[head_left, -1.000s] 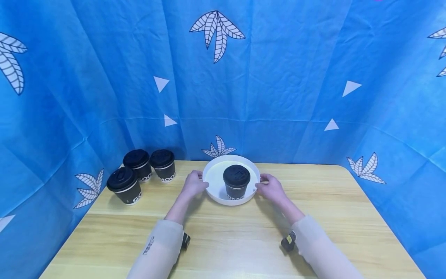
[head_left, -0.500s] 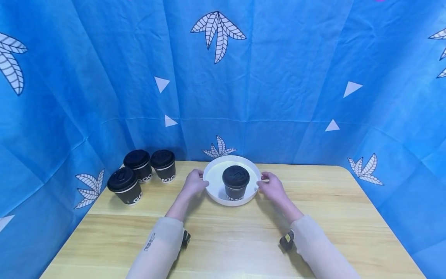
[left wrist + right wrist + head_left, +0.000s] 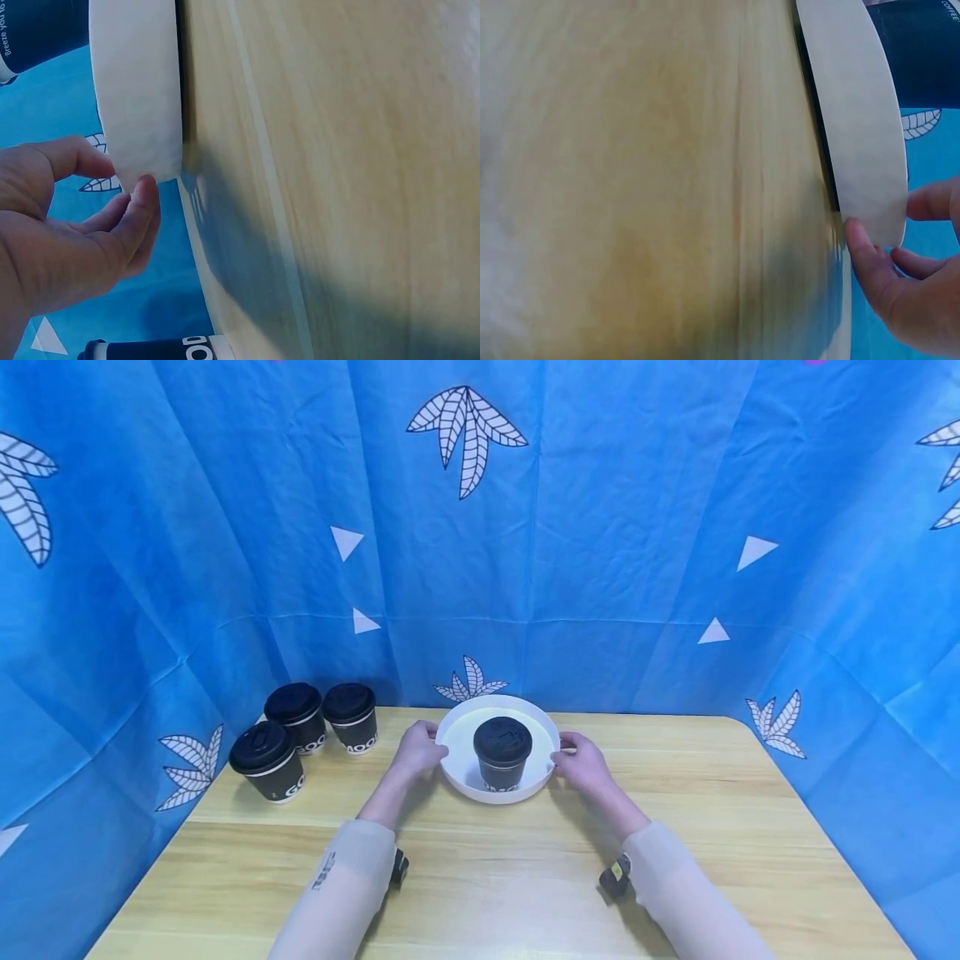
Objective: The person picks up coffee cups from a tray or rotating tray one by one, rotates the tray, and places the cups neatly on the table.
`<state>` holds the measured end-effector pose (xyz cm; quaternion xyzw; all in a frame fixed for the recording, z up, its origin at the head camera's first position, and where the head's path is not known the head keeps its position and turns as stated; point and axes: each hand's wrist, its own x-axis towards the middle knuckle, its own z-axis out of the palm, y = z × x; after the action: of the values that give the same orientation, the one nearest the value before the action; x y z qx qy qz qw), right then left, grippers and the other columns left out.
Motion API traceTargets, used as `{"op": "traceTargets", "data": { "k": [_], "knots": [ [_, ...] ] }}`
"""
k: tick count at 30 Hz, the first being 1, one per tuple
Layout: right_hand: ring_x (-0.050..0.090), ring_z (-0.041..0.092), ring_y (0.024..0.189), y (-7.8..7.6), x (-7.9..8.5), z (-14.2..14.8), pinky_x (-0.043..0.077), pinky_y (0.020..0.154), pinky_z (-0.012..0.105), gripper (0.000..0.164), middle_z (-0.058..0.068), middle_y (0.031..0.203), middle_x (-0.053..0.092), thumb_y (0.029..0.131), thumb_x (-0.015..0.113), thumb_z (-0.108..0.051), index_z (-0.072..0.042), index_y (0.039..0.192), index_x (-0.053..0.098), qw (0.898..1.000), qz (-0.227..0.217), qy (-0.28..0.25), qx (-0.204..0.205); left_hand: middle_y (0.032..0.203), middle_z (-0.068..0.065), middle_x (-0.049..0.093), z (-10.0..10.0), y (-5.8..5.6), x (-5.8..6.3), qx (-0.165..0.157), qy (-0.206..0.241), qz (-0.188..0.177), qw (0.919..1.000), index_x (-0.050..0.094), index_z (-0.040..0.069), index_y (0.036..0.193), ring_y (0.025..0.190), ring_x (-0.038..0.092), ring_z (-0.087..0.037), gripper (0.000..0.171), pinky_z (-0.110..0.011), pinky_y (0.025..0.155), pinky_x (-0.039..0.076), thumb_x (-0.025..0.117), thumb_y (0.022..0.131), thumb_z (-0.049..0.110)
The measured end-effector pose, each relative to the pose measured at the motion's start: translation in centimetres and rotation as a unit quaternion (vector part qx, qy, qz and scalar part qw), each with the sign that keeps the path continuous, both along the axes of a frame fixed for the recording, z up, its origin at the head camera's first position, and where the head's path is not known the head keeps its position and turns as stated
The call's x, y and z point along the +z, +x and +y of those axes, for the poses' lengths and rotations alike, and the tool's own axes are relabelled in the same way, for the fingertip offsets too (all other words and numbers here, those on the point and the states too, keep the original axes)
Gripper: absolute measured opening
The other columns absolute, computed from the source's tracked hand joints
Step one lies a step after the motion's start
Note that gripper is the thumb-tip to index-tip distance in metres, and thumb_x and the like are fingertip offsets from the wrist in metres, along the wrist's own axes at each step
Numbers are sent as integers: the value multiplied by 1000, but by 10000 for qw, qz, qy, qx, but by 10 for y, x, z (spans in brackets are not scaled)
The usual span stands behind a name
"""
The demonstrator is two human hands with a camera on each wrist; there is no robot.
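Note:
A round white tray (image 3: 462, 777) with a raised rim is at the back middle of the table, and a black lidded paper coffee cup (image 3: 502, 752) stands upright in it. My left hand (image 3: 418, 752) pinches the tray's left side between thumb and fingers; the left wrist view shows fingertips (image 3: 144, 184) against the tray wall. On the opposite side, my right hand (image 3: 585, 765) grips the rim the same way, with a fingertip (image 3: 857, 232) low on the wall. A narrow dark strip shows under the tray; whether it is lifted I cannot tell.
Three more black lidded coffee cups, a front one (image 3: 270, 762), a rear one (image 3: 297, 714) and a right one (image 3: 351, 717), stand at the wooden table's (image 3: 495, 877) back left. A blue patterned curtain (image 3: 600, 552) hangs behind and along both sides.
The cup has shifted slightly to the left within the tray. Both hands keep their hold on the rim, and the tray has hardly moved. The three other cups stay put.

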<state>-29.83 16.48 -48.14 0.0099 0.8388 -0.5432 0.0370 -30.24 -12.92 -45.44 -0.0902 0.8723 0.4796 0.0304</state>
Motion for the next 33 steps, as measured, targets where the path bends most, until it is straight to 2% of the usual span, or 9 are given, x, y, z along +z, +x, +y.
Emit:
{"op": "traceTargets", "data": {
  "k": [6,23,28,33],
  "knots": [
    [70,34,108,3,-1,-1,61,80,33,54,27,140,57,98,61,-8,8,147,46,9999,32,85,61,136,-29,57,-1,2,-1,15,-25,90,10000,50,-10,137,128,55,-42,54,-48,110,49,65,86,-3],
    [62,37,123,12,0,-2,60,94,36,61,26,143,52,97,65,-11,7,150,41,9997,-155,-161,-49,140,-29,55,-1,16,1,-78,-43,30,10000,47,-12,140,134,51,-42,58,-51,117,42,68,87,0],
    [62,38,122,15,0,-2,60,92,34,61,26,140,52,98,66,-10,7,150,40,9996,-161,-218,-25,140,-30,55,0,18,2,-66,-42,55,10000,47,-12,140,134,51,-42,58,-52,116,42,68,87,-1],
    [67,32,111,12,-1,-1,61,87,30,61,24,137,52,98,66,-11,6,150,39,9996,-180,-229,-66,138,-29,57,-1,17,1,-62,8,79,9999,49,-12,138,131,53,-41,57,-51,115,44,68,85,-2]
  ]
}}
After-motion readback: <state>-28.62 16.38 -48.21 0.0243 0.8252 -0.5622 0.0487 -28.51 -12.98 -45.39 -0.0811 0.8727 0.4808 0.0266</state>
